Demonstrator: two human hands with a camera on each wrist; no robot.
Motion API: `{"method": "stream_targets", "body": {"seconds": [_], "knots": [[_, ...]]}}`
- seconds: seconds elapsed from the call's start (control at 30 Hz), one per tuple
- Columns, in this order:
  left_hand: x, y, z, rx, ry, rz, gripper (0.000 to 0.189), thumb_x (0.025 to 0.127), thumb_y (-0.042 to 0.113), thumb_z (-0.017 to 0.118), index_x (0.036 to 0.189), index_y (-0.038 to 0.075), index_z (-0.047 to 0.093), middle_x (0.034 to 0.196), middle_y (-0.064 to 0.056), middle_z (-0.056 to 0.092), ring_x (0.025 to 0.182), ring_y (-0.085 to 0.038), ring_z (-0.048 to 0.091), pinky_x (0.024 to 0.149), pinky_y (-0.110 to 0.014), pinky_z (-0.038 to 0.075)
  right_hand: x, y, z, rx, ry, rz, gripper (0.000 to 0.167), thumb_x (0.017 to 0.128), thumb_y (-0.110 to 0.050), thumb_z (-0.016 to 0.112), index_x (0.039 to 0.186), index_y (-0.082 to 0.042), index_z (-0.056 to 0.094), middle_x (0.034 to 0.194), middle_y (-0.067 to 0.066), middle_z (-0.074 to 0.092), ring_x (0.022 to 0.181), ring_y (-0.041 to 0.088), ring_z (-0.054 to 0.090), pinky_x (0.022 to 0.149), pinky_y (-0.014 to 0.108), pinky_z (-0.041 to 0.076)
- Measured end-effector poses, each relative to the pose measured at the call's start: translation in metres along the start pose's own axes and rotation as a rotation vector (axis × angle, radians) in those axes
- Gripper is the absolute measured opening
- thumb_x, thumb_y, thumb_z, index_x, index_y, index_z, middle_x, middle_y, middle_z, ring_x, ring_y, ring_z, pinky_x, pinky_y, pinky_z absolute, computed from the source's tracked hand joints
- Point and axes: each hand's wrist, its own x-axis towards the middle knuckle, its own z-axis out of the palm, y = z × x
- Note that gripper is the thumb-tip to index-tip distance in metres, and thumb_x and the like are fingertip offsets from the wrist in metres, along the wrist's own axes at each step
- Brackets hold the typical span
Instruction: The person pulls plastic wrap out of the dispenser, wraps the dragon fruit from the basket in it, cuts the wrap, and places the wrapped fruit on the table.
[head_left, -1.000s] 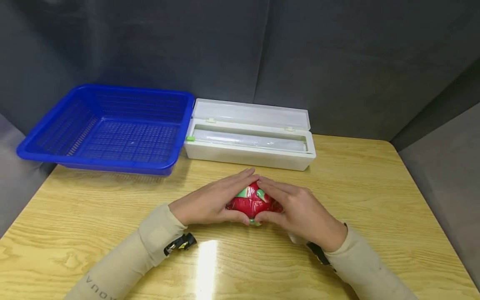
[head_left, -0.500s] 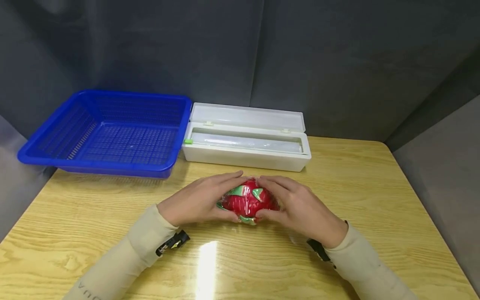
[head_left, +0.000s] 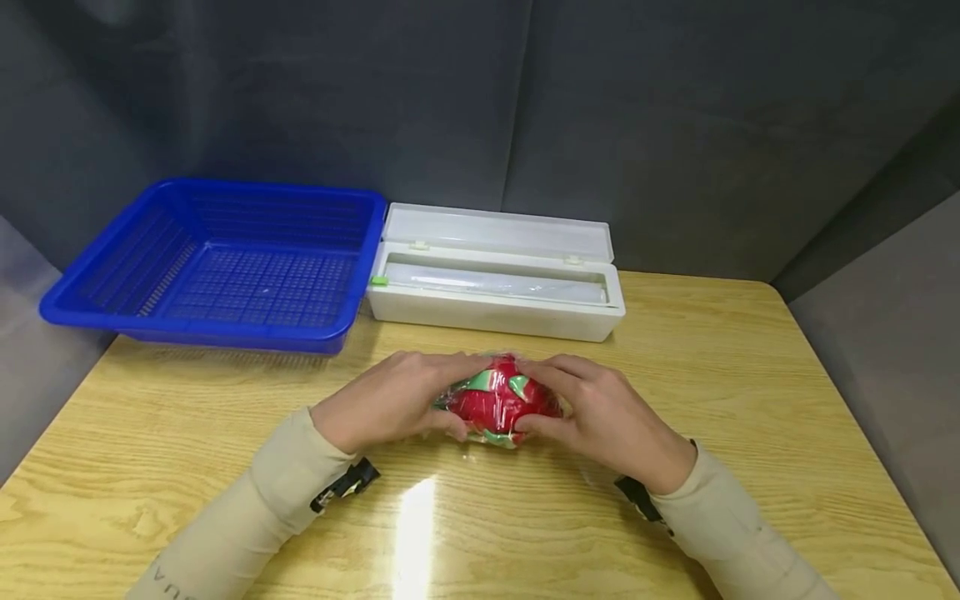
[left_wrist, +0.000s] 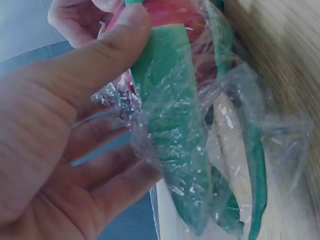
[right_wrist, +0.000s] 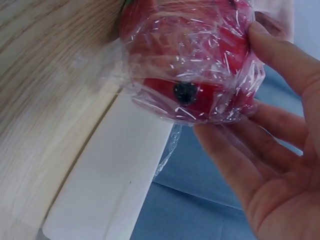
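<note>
A red dragon fruit (head_left: pixel 491 408) with green scales lies low over the table, wrapped in clear cling film (left_wrist: pixel 175 145). From its left side my left hand (head_left: pixel 393 402) holds it, thumb in front and fingers behind. My right hand (head_left: pixel 611 421) grips the opposite end in the same way. In the left wrist view the thumb presses on the red skin beside a long green scale (left_wrist: pixel 167 85), and loose film sticks out past it. The right wrist view shows crinkled film over the fruit's round end (right_wrist: pixel 185 92), which bears a dark spot.
Behind the hands stands a white cling film dispenser (head_left: pixel 495 318), its lid (head_left: pixel 498 232) raised and a film roll (head_left: pixel 491 283) inside. A blue plastic basket (head_left: pixel 232 336) is to its left. Dark curtains (head_left: pixel 675 142) close off the back of the wooden table (head_left: pixel 495 525).
My fingertips, which met over the fruit, have moved apart. The left hand has shifted slightly left, and more of the red and green skin shows between the hands.
</note>
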Motion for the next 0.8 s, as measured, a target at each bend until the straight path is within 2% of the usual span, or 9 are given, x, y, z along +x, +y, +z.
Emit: {"method": "stream_targets", "body": {"seconds": [0.2, 0.33, 0.43, 0.53, 0.67, 0.8], "knots": [[-0.002, -0.004, -0.003, -0.033, -0.050, 0.002, 0.094, 0.081, 0.044, 0.083, 0.160, 0.022, 0.039, 0.158, -0.001, 0.053, 0.140, -0.021, 0.059, 0.113, -0.038, 0.051, -0.002, 0.002, -0.004, 0.021, -0.025, 0.011, 0.065, 0.078, -0.038, 0.090, 0.129, -0.004, 0.070, 0.123, 0.009, 0.073, 0.107, 0.021, 0.074, 0.088, 0.035, 0.064], [-0.006, -0.008, -0.012, -0.039, -0.067, -0.036, 0.090, 0.081, 0.045, 0.083, 0.158, 0.018, 0.044, 0.158, -0.003, 0.053, 0.142, -0.024, 0.056, 0.116, -0.041, 0.049, -0.003, 0.005, -0.009, 0.004, -0.026, 0.024, 0.064, 0.078, -0.041, 0.089, 0.129, -0.007, 0.070, 0.126, 0.008, 0.072, 0.113, 0.022, 0.072, 0.092, 0.038, 0.063], [-0.010, -0.012, -0.019, -0.037, -0.069, -0.082, 0.079, 0.084, 0.044, 0.082, 0.150, 0.013, 0.053, 0.150, -0.006, 0.061, 0.134, -0.026, 0.063, 0.111, -0.042, 0.053, -0.003, 0.007, -0.014, -0.022, -0.026, 0.034, 0.060, 0.077, -0.041, 0.090, 0.124, -0.008, 0.073, 0.120, 0.007, 0.074, 0.106, 0.021, 0.074, 0.088, 0.038, 0.064], [-0.013, -0.016, -0.024, -0.040, -0.072, -0.100, 0.060, 0.088, 0.039, 0.080, 0.139, 0.012, 0.064, 0.137, -0.004, 0.070, 0.121, -0.021, 0.070, 0.102, -0.039, 0.059, -0.004, 0.007, -0.017, -0.027, -0.047, 0.039, 0.053, 0.077, -0.037, 0.091, 0.120, -0.009, 0.075, 0.111, 0.006, 0.077, 0.097, 0.017, 0.076, 0.082, 0.036, 0.065], [-0.014, -0.019, -0.025, -0.030, -0.075, -0.061, 0.031, 0.091, 0.030, 0.078, 0.118, 0.016, 0.075, 0.117, 0.002, 0.076, 0.101, -0.011, 0.072, 0.087, -0.030, 0.061, -0.004, 0.007, -0.018, -0.025, -0.086, 0.045, 0.047, 0.079, -0.030, 0.090, 0.119, -0.009, 0.076, 0.105, 0.004, 0.079, 0.089, 0.014, 0.075, 0.076, 0.033, 0.064], [-0.012, -0.022, -0.022, -0.021, -0.051, -0.004, 0.017, 0.090, 0.027, 0.078, 0.105, 0.019, 0.078, 0.106, 0.005, 0.075, 0.092, -0.007, 0.069, 0.080, -0.024, 0.059, -0.003, 0.006, -0.017, -0.038, -0.092, 0.048, 0.045, 0.080, -0.027, 0.090, 0.118, -0.008, 0.076, 0.102, 0.004, 0.078, 0.084, 0.012, 0.072, 0.072, 0.030, 0.063]]}}
